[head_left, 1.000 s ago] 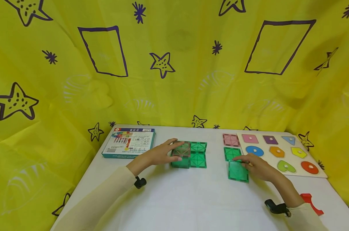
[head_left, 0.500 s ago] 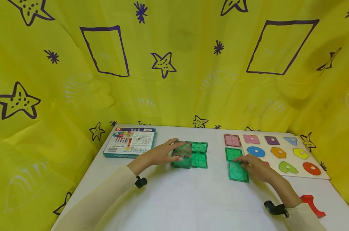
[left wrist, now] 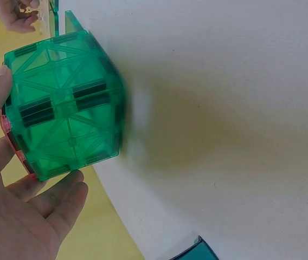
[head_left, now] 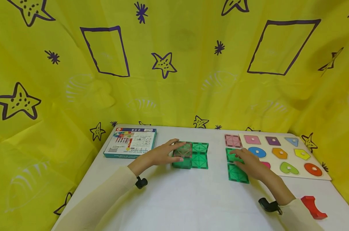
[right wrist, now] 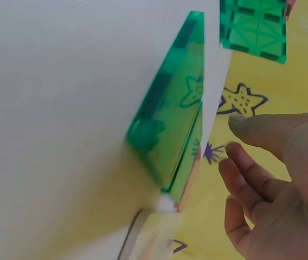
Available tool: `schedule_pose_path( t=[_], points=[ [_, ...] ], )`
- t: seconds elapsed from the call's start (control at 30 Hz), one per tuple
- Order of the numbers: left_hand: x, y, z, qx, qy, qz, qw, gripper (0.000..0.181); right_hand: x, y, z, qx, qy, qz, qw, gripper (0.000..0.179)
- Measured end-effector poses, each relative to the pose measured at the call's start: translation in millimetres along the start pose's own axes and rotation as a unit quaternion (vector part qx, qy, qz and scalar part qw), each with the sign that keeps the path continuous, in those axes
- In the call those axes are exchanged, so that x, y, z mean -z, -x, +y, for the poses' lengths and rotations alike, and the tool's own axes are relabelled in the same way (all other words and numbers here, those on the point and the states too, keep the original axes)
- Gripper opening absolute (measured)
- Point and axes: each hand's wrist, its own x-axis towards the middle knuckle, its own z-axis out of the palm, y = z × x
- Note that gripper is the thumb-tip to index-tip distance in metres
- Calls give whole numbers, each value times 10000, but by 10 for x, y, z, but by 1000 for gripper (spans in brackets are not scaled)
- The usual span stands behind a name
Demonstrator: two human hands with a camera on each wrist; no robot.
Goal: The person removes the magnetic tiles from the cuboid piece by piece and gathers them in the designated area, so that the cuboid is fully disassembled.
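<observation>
In the head view my left hand point(head_left: 160, 155) holds a small box shape point(left wrist: 62, 103) of green magnetic tiles, its fingers over the reddish-pink top tile point(head_left: 182, 150) and its thumb at the front. In the left wrist view thumb and fingers lie around it from two sides. Two more green tiles point(head_left: 200, 160) adjoin it on the right. My right hand point(head_left: 251, 163) is over a pair of green tiles point(head_left: 235, 175) lying flat, one behind the other. Its fingers are loosely bent and, in the right wrist view, apart from these tiles.
A pink tile point(head_left: 233, 141) lies behind the right pair. Beside it is a wooden shape-puzzle board point(head_left: 301, 170) with coloured knobbed pieces. A red arched block point(head_left: 314, 208) lies at the near right. At the far left sits a flat printed box point(head_left: 129, 142). A yellow curtain point(head_left: 174, 96) hangs behind the table.
My right hand has let go of the nearer green tile, which now lies flat, and has shifted slightly up and over the pair. My left hand stays on the tile box.
</observation>
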Motion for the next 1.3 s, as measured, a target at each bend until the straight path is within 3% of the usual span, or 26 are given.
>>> schedule_pose_path(
  t=[0.4, 0.73, 1.3],
  points=[
    [3, 13, 0, -34, 11, 5, 10000, 75, -76, -402, -370, 591, -515, 219, 9967, 50],
    [12, 9, 4, 39, -40, 6, 10000, 75, -240, -757, -663, 1283, -159, 393, 9908, 55],
    [5, 3, 0, -29, 26, 31, 10000, 75, -404, -888, -675, 1766, 226, 639, 9819, 41]
  ],
)
